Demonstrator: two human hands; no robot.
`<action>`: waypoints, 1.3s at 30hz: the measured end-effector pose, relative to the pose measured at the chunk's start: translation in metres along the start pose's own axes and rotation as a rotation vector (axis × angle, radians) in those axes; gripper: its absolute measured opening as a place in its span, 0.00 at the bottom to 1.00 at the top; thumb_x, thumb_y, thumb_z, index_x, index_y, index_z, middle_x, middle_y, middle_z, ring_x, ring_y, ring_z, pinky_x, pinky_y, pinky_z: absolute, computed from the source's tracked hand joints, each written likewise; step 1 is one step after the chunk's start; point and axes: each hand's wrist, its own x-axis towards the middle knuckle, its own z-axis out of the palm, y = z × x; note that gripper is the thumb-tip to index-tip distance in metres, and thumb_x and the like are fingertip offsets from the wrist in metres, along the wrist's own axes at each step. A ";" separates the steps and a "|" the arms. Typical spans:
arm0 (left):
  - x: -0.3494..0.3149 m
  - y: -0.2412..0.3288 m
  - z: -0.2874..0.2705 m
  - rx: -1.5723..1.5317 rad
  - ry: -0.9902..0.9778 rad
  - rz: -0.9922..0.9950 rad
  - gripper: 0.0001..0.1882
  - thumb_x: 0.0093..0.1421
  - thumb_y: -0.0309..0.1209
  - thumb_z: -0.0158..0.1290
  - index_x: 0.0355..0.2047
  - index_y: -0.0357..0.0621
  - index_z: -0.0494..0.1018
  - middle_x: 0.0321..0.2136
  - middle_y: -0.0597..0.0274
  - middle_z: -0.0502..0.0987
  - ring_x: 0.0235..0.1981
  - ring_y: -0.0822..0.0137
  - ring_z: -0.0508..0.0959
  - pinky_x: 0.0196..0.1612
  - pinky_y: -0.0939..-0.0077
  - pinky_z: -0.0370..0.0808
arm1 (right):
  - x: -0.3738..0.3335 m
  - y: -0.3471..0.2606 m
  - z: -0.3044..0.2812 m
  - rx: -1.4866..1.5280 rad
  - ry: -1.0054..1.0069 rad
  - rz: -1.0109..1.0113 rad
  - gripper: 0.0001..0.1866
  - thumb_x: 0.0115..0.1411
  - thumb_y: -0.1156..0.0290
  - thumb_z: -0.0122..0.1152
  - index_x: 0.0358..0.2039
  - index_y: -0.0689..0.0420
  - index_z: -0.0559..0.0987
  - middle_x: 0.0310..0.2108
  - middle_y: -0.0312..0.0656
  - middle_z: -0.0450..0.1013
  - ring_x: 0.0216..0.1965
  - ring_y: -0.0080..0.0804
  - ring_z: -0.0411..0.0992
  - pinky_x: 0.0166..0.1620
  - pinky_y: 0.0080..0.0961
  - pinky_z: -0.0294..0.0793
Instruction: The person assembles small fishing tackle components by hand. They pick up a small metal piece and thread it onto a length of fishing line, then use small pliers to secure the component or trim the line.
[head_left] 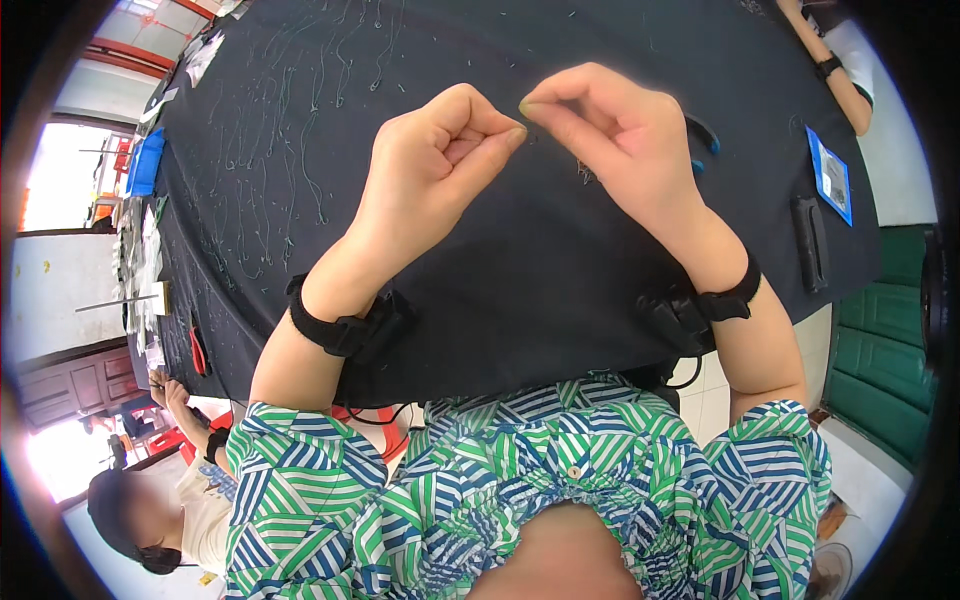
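My left hand (pixel 440 165) and my right hand (pixel 635 130) are raised over the black tablecloth (pixel 500 290), fingertips facing each other with a small gap. Each hand pinches with thumb and forefinger. Whatever lies between the fingertips is too fine to make out. Beside my right palm, partly hidden by it, sit some small brownish metal bits (pixel 585 172). Behind that wrist, blue-handled pliers (pixel 710 138) show in part. Several thin dark-green cords (pixel 318 85) with tiny pieces on them lie to the left of my left hand.
On the right lie a blue-edged packet (pixel 830 177) and a long black case (pixel 810 245). Red-handled pliers (pixel 197 352) rest near the left edge, above a seated person (pixel 150 510). Another person's arm (pixel 840 85) reaches in at the far right. A blue packet (pixel 146 162) sits far left.
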 end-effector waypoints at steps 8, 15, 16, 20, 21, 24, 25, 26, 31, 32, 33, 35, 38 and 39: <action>-0.001 -0.003 -0.003 0.026 0.053 0.041 0.04 0.60 0.23 0.57 0.31 0.35 0.73 0.19 0.71 0.73 0.21 0.85 0.67 0.25 0.89 0.65 | 0.001 0.003 0.005 0.452 -0.223 0.483 0.06 0.62 0.70 0.60 0.33 0.59 0.77 0.20 0.22 0.64 0.23 0.07 0.56 0.25 0.11 0.54; 0.000 -0.002 0.000 -0.042 0.123 -0.021 0.05 0.61 0.24 0.56 0.31 0.34 0.74 0.19 0.72 0.73 0.21 0.86 0.66 0.24 0.89 0.64 | -0.007 -0.003 0.007 0.159 -0.255 0.216 0.05 0.54 0.71 0.63 0.27 0.57 0.76 0.12 0.31 0.59 0.15 0.16 0.55 0.22 0.20 0.56; 0.000 -0.005 -0.001 -0.055 0.124 -0.011 0.05 0.61 0.24 0.56 0.31 0.34 0.74 0.19 0.72 0.73 0.21 0.86 0.66 0.24 0.89 0.64 | -0.006 -0.006 0.006 0.067 -0.228 0.099 0.04 0.54 0.71 0.63 0.28 0.56 0.77 0.12 0.32 0.60 0.15 0.17 0.55 0.22 0.21 0.56; 0.001 -0.006 -0.003 -0.008 0.045 0.007 0.04 0.60 0.24 0.57 0.31 0.34 0.74 0.18 0.72 0.72 0.21 0.86 0.66 0.25 0.89 0.64 | -0.004 -0.009 0.001 -0.107 -0.100 -0.069 0.04 0.56 0.71 0.65 0.32 0.53 0.78 0.12 0.34 0.62 0.13 0.20 0.56 0.20 0.21 0.55; 0.000 -0.004 -0.004 -0.009 0.043 0.006 0.04 0.60 0.24 0.57 0.31 0.34 0.74 0.18 0.72 0.72 0.21 0.86 0.66 0.25 0.89 0.64 | -0.003 -0.008 -0.001 -0.108 -0.099 -0.067 0.04 0.56 0.71 0.65 0.32 0.53 0.78 0.12 0.34 0.62 0.13 0.20 0.56 0.20 0.21 0.55; -0.002 0.003 -0.006 0.052 -0.095 -0.098 0.04 0.63 0.23 0.55 0.36 0.35 0.74 0.30 0.68 0.78 0.31 0.84 0.74 0.33 0.93 0.67 | 0.000 -0.003 -0.003 -0.049 -0.016 -0.076 0.03 0.60 0.71 0.63 0.34 0.54 0.79 0.12 0.31 0.59 0.14 0.16 0.56 0.20 0.19 0.54; -0.002 0.003 -0.005 0.038 -0.084 -0.076 0.04 0.62 0.23 0.55 0.36 0.35 0.74 0.30 0.68 0.78 0.30 0.85 0.74 0.32 0.92 0.67 | 0.000 0.000 -0.003 -0.050 -0.015 -0.074 0.03 0.60 0.71 0.63 0.34 0.54 0.79 0.12 0.31 0.59 0.14 0.16 0.56 0.20 0.19 0.54; -0.002 0.003 -0.005 0.023 -0.073 -0.053 0.04 0.62 0.23 0.56 0.36 0.35 0.75 0.30 0.68 0.78 0.30 0.85 0.73 0.32 0.92 0.67 | 0.001 0.003 -0.002 0.019 -0.021 -0.003 0.04 0.60 0.70 0.63 0.34 0.55 0.79 0.12 0.29 0.58 0.15 0.14 0.55 0.21 0.18 0.53; -0.001 0.002 -0.001 0.015 0.038 0.048 0.04 0.59 0.24 0.58 0.31 0.35 0.75 0.16 0.74 0.69 0.20 0.86 0.63 0.23 0.89 0.61 | 0.000 0.014 0.002 0.271 -0.156 0.285 0.06 0.61 0.68 0.62 0.33 0.58 0.78 0.14 0.23 0.57 0.18 0.10 0.52 0.23 0.15 0.52; -0.001 0.003 -0.002 0.026 0.049 0.022 0.04 0.60 0.24 0.58 0.31 0.35 0.76 0.16 0.74 0.69 0.20 0.86 0.63 0.23 0.89 0.61 | -0.001 0.013 0.003 0.319 -0.217 0.349 0.07 0.62 0.68 0.61 0.33 0.58 0.78 0.18 0.24 0.62 0.20 0.09 0.56 0.25 0.13 0.54; -0.001 0.002 -0.001 0.026 0.051 0.022 0.04 0.60 0.24 0.58 0.31 0.35 0.76 0.16 0.74 0.69 0.20 0.86 0.63 0.23 0.89 0.61 | -0.001 0.011 0.004 0.369 -0.281 0.414 0.08 0.63 0.68 0.60 0.33 0.59 0.77 0.22 0.24 0.67 0.23 0.07 0.59 0.27 0.10 0.55; 0.000 0.000 0.002 -0.040 0.126 0.042 0.04 0.60 0.24 0.57 0.31 0.35 0.76 0.15 0.76 0.67 0.19 0.86 0.62 0.23 0.89 0.59 | -0.003 0.007 0.006 0.305 -0.275 0.355 0.07 0.61 0.69 0.60 0.31 0.59 0.77 0.19 0.25 0.63 0.21 0.09 0.57 0.26 0.13 0.55; 0.000 -0.001 -0.002 -0.007 0.122 0.011 0.04 0.61 0.23 0.56 0.32 0.34 0.75 0.16 0.76 0.68 0.19 0.86 0.62 0.23 0.89 0.59 | -0.006 0.001 0.006 0.115 -0.269 0.197 0.04 0.53 0.71 0.61 0.28 0.57 0.77 0.12 0.34 0.57 0.15 0.18 0.55 0.22 0.22 0.55; 0.001 -0.002 -0.002 -0.008 0.122 0.011 0.04 0.61 0.23 0.56 0.32 0.34 0.75 0.16 0.76 0.68 0.19 0.86 0.62 0.23 0.89 0.59 | -0.006 -0.001 0.006 0.115 -0.270 0.197 0.04 0.53 0.71 0.61 0.28 0.57 0.77 0.12 0.34 0.57 0.15 0.18 0.55 0.22 0.22 0.55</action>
